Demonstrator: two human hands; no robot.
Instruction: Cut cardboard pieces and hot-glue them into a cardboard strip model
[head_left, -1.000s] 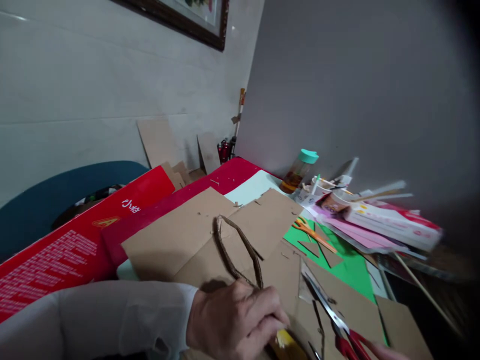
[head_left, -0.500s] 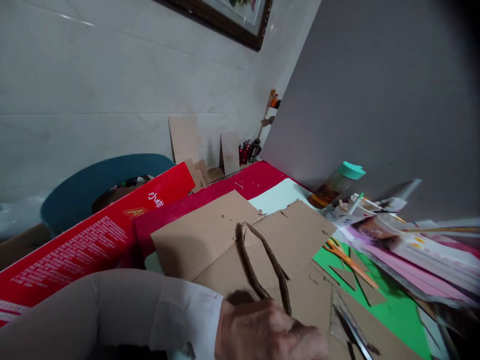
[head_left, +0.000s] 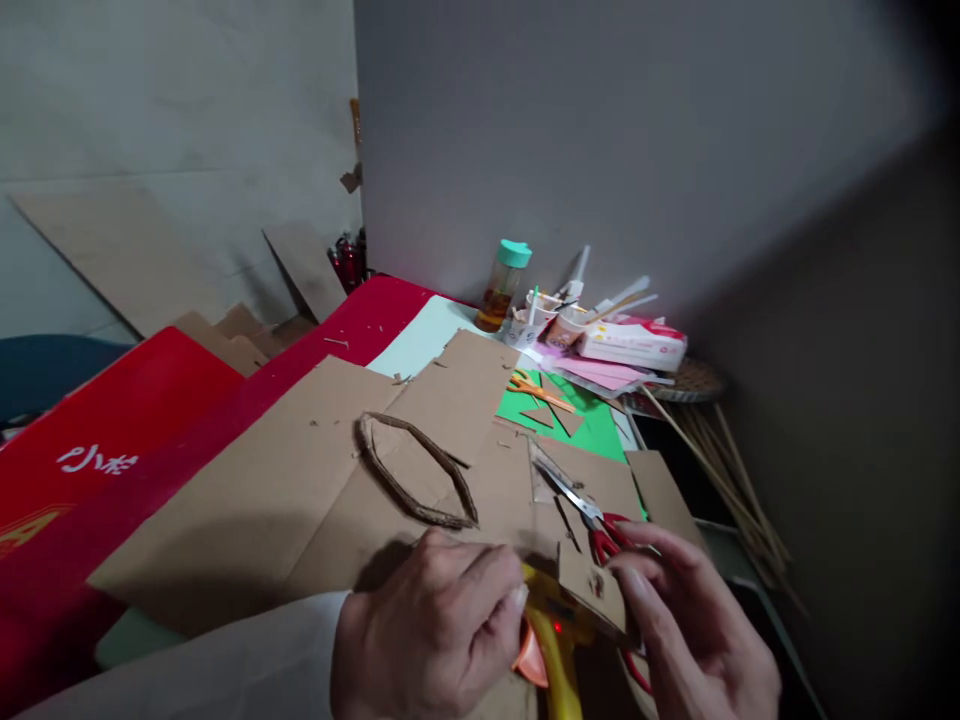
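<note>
My left hand (head_left: 439, 625) is closed, thumb against the curled fingers, right beside a yellow glue gun (head_left: 562, 675) with an orange trigger and a lit red light. What its fingers hold, if anything, is hidden. Between the fingers and thumb of my right hand (head_left: 697, 630) is a small cardboard piece (head_left: 589, 580) with a dark mark, above the glue gun. Red-handled scissors (head_left: 574, 492) lie partly open just beyond that hand. A hexagonal ring of cardboard strips (head_left: 409, 505) rests on the large cardboard sheet (head_left: 300, 440).
Orange scissors (head_left: 544, 390) and cardboard scraps lie on green paper (head_left: 517, 408). Behind them stand a teal-lidded bottle (head_left: 499, 290), paper cups (head_left: 564, 328) and a tissue pack (head_left: 634, 345). A red box (head_left: 150, 410) is at left; thin sticks (head_left: 720, 470) lean at right.
The view has swung right and down. My right hand with the small cardboard piece and the yellow glue gun are now in view. The left hand appears farther left in the picture.
</note>
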